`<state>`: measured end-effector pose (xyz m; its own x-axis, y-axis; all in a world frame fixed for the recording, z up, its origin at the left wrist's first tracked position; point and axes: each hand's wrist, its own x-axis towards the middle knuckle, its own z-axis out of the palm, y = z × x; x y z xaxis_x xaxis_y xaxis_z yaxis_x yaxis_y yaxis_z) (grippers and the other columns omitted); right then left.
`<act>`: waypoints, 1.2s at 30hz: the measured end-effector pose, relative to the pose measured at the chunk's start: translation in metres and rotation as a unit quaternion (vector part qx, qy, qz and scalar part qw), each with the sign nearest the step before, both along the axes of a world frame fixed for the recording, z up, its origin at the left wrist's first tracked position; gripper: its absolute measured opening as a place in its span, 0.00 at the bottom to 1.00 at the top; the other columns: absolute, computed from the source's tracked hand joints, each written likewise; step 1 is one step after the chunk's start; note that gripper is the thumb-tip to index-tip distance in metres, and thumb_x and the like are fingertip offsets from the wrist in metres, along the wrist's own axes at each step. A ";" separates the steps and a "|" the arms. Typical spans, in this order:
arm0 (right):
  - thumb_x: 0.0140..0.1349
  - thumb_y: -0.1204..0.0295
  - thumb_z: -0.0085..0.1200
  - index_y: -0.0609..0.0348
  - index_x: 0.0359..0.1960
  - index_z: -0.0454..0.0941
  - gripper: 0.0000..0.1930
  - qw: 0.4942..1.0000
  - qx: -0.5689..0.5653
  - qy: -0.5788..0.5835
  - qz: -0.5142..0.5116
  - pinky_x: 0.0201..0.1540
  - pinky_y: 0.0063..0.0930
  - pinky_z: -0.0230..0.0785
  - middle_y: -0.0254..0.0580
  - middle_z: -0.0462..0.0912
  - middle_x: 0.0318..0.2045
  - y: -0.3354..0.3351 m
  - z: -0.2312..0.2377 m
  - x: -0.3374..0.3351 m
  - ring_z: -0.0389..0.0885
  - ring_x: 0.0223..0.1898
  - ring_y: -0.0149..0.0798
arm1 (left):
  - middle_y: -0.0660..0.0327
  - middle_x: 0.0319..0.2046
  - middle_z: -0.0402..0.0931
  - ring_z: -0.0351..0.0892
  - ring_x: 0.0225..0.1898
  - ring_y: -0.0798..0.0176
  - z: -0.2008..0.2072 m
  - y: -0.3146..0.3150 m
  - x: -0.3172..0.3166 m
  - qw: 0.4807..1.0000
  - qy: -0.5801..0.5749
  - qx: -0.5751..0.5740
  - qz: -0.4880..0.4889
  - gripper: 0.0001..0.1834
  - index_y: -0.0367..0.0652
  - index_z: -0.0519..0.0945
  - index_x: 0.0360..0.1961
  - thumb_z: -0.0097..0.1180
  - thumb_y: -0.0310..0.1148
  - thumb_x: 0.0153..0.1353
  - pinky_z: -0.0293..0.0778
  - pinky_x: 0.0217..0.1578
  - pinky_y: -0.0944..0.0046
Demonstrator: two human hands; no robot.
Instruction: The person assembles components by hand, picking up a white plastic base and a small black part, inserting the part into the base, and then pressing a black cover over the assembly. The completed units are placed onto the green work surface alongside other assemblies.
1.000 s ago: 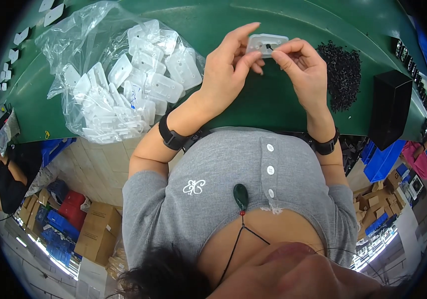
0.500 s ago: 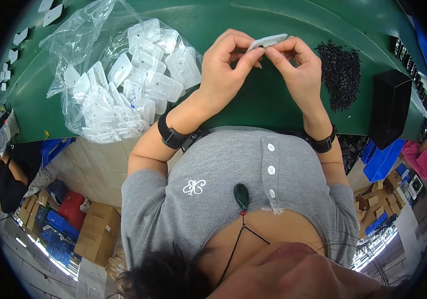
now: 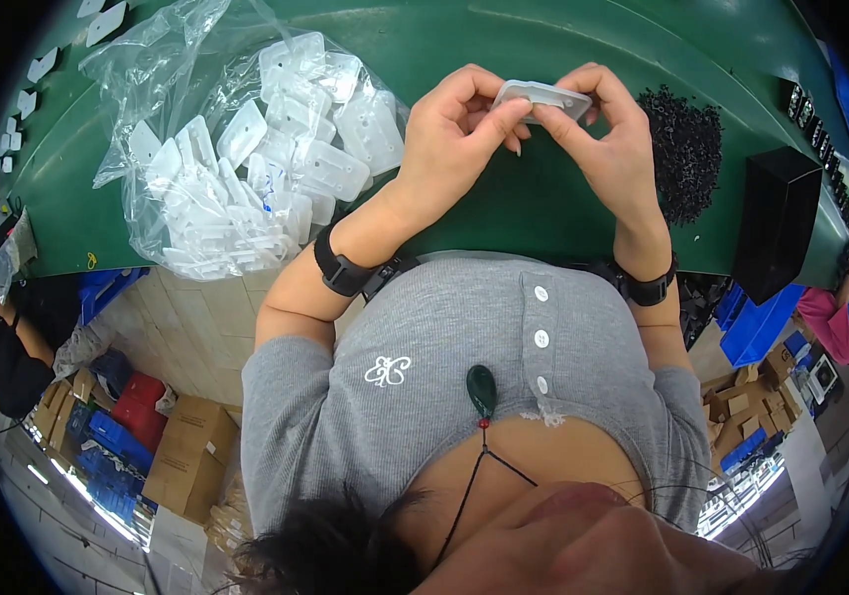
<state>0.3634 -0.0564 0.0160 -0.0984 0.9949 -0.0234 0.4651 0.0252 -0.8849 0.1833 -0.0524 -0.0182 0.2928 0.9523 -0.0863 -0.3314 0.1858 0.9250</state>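
Between my two hands, above the green table [image 3: 385,45], is a white plastic cover plate [image 3: 555,96] with rounded corners, tilted so its hollow side partly faces me. My left hand [image 3: 459,129] pinches its left end between thumb and fingers. At the other end my right hand [image 3: 608,139] grips it, the thumb pressed to the near edge. Whether a small part sits under the thumbs cannot be seen. To the left, a clear plastic bag [image 3: 162,74] lies open around many similar white plates [image 3: 330,169]. A heap of tiny black parts [image 3: 684,154] lies right of my right hand.
A tall black box [image 3: 780,223] stands at the table's right edge, with a row of small black pieces [image 3: 811,124] beyond. More white plates [image 3: 43,64] are spread along the far left. Blue bins [image 3: 762,322] sit below the right edge. Other people work at both sides.
The plate has turned so more of its hollow side shows, and has come slightly lower and to the right. My right hand shifted right with it; my left hand stays nearly in place.
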 end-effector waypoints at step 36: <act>0.55 0.77 0.62 0.58 0.52 0.78 0.20 0.960 0.234 -0.133 -0.082 0.47 0.24 0.69 0.41 0.76 0.46 0.011 -0.009 0.056 0.75 0.43 0.35 | 0.58 0.49 0.75 0.72 0.53 0.52 -0.002 0.014 -0.008 0.782 0.471 0.406 -0.037 0.25 0.41 0.74 0.51 0.60 0.20 0.48 0.67 0.52 0.53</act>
<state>0.4191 -0.0457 0.0069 0.0072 0.9042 0.4270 0.7041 0.2987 -0.6443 0.1751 -0.0386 -0.0201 0.5199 0.7884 0.3287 0.5522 -0.6038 0.5749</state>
